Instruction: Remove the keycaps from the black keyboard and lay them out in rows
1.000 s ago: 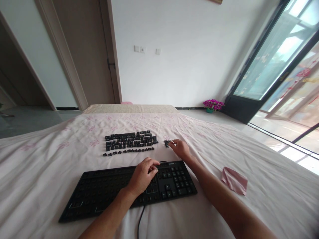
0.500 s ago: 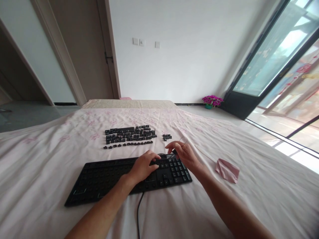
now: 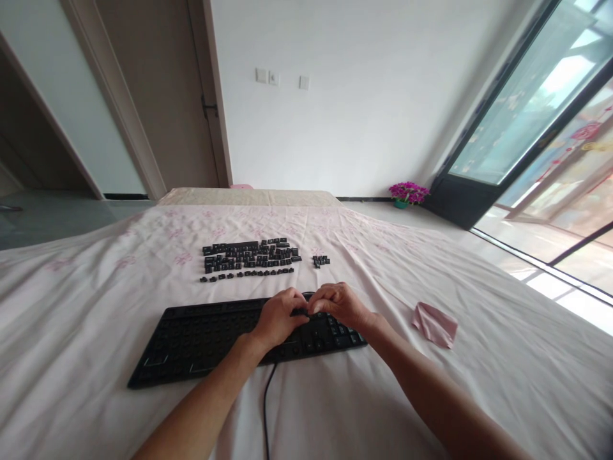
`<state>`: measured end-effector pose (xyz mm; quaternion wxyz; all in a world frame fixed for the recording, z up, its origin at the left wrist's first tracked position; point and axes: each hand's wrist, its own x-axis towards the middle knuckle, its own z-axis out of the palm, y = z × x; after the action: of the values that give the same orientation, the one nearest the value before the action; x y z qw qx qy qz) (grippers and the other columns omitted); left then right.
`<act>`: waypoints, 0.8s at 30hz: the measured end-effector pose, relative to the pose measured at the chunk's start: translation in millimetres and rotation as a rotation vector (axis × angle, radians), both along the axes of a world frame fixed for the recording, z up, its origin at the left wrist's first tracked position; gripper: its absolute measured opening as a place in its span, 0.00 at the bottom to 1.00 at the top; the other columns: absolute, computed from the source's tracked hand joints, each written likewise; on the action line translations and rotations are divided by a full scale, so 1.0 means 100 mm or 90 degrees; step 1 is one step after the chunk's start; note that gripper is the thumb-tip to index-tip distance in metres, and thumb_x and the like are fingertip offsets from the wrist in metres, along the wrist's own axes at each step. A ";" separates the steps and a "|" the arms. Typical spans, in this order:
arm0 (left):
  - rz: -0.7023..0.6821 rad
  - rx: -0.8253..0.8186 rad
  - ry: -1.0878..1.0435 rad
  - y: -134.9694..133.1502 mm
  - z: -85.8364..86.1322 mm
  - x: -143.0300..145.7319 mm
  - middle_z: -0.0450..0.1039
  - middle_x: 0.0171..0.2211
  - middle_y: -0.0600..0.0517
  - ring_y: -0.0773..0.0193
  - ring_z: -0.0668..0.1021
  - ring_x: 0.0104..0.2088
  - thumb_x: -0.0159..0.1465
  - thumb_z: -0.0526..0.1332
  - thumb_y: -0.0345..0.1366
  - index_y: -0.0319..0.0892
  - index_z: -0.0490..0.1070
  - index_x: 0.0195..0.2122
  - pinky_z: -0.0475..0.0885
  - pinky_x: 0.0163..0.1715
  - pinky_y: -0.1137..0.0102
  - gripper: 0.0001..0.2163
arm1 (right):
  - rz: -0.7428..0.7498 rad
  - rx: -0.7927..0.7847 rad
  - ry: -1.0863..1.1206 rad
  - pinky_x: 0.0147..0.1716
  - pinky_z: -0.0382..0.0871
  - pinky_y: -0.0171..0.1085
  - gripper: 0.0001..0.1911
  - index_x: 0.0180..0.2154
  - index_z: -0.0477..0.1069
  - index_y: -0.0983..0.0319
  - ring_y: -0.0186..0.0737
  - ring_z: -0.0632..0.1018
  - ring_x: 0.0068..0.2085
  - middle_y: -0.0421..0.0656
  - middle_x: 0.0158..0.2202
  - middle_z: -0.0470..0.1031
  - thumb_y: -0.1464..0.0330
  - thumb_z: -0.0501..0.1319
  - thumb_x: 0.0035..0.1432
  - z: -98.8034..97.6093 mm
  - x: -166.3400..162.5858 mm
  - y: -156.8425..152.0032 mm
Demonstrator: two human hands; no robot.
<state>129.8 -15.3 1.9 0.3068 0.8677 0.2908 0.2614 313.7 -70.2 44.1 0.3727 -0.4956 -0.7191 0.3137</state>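
A black keyboard (image 3: pixel 205 342) lies at a slant before me on the cloth. Many of its keycaps are off across the left and middle; the right end still carries keys. Over its upper right part my two hands meet. My left hand (image 3: pixel 282 317) is closed in a pinch, with something small and dark between thumb and forefinger that I cannot make out. My right hand (image 3: pixel 338 303) is closed too, its fingertips touching those of my left. The wire keycap puller in it is hidden behind the fingers. Beyond the keyboard lie rows of loose black keycaps (image 3: pixel 251 258).
A smaller cluster of keycaps (image 3: pixel 320 260) sits right of the rows. A pink cloth (image 3: pixel 435 324) lies to the right. The keyboard's cable (image 3: pixel 265 409) runs toward me over the pale bedsheet (image 3: pixel 96 319). Farther off stands a potted plant with purple flowers (image 3: pixel 408 192).
My right hand has moved left and turned inward, bringing its fingertips to my left hand's. The keycap puller, partly visible before, is now hidden. My left fingers have closed.
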 end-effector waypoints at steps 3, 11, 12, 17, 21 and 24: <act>-0.009 0.003 0.004 0.02 0.01 0.00 0.72 0.36 0.55 0.62 0.73 0.39 0.54 0.65 0.33 0.50 0.77 0.34 0.66 0.39 0.70 0.06 | 0.009 0.029 -0.087 0.36 0.69 0.32 0.15 0.30 0.80 0.58 0.37 0.78 0.33 0.41 0.31 0.80 0.55 0.62 0.57 -0.04 0.01 0.02; 0.037 0.056 0.038 -0.03 0.01 0.14 0.73 0.31 0.55 0.60 0.72 0.35 0.55 0.66 0.39 0.47 0.74 0.27 0.62 0.35 0.69 0.04 | -0.030 0.096 -0.063 0.35 0.69 0.32 0.22 0.26 0.76 0.61 0.35 0.77 0.29 0.42 0.26 0.77 0.55 0.54 0.63 -0.24 -0.03 0.03; 0.042 0.070 0.036 -0.04 0.00 0.16 0.73 0.30 0.54 0.60 0.72 0.35 0.57 0.64 0.40 0.46 0.74 0.27 0.61 0.35 0.69 0.05 | -0.050 0.108 -0.047 0.34 0.69 0.32 0.23 0.25 0.75 0.61 0.35 0.76 0.28 0.42 0.24 0.76 0.56 0.52 0.64 -0.26 -0.04 0.01; 0.031 0.093 0.014 -0.10 -0.03 0.17 0.71 0.27 0.52 0.61 0.72 0.32 0.65 0.55 0.44 0.44 0.69 0.27 0.62 0.34 0.69 0.13 | -0.102 0.194 -0.110 0.32 0.67 0.34 0.25 0.22 0.71 0.61 0.35 0.74 0.26 0.42 0.22 0.74 0.57 0.48 0.65 -0.28 -0.11 -0.08; -0.003 0.048 -0.022 -0.10 -0.02 0.15 0.71 0.28 0.54 0.63 0.72 0.32 0.66 0.54 0.42 0.44 0.70 0.28 0.63 0.34 0.70 0.12 | -0.112 0.251 -0.119 0.32 0.65 0.35 0.27 0.22 0.69 0.60 0.35 0.73 0.26 0.42 0.22 0.73 0.58 0.44 0.67 -0.26 -0.13 -0.12; -0.029 0.001 -0.058 -0.08 -0.01 0.13 0.72 0.31 0.54 0.63 0.74 0.34 0.63 0.58 0.38 0.44 0.71 0.32 0.65 0.36 0.71 0.06 | -0.100 0.271 -0.106 0.33 0.65 0.35 0.24 0.24 0.69 0.60 0.36 0.73 0.27 0.42 0.24 0.74 0.60 0.44 0.67 -0.25 -0.13 -0.12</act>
<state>143.2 -23.0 1.4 0.3252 0.8613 0.2567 0.2941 301.1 -81.7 18.6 0.4311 -0.4846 -0.7565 0.0832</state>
